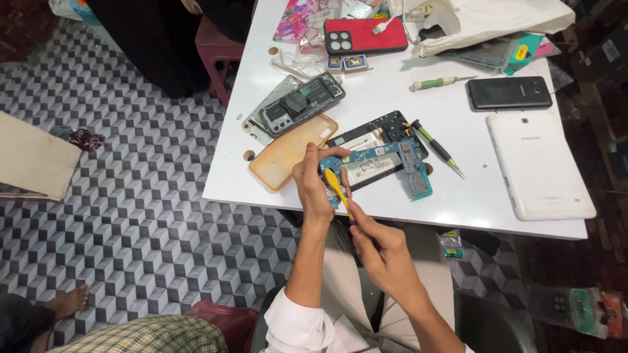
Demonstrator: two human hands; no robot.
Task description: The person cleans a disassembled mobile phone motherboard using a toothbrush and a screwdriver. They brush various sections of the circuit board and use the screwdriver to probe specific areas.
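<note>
Blue circuit board (379, 160), long axis left-right, pinched in left hand (316, 186); right hand (386, 252) grips yellow brush (335, 184) pointing up-left.

The left hand (316, 186) hides the blue circuit board's (386, 163) near end.

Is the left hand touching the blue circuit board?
Touching. The head view shows the left hand with its fingers wrapped over the near end of the blue circuit board, no gap between them, while the right hand holds a yellow tool.

Bright overhead light, soft shadows, sharp centre, dim edges.
</note>
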